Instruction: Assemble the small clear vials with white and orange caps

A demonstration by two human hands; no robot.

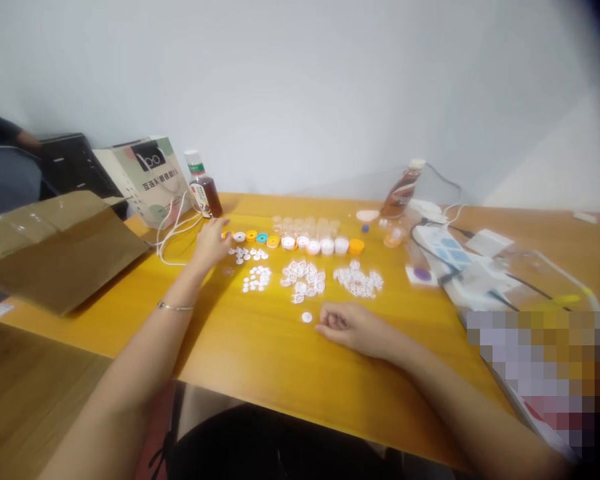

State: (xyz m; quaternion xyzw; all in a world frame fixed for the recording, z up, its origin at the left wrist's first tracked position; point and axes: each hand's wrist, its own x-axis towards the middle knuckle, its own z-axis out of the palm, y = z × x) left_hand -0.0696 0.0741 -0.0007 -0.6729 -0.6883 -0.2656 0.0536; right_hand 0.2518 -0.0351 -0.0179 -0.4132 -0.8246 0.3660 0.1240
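My left hand (211, 244) reaches to the left end of a row of small round caps (300, 243), white, orange and blue; its fingers curl at an orange piece there, and what they hold is hidden. My right hand (351, 327) rests on the yellow table (260, 353) with its fingers curled, close to a single white disc (307, 317). Several heaps of small white pieces (303, 277) lie between my hands. Behind the caps stands a row of clear little cups (307, 224).
Two brown drink bottles (205, 188) (401, 190) stand at the back. A printed paper bag (147, 177) and an open cardboard flap (55, 247) sit at left. A white power strip (447, 250) with cables and clear plastic lies at right.
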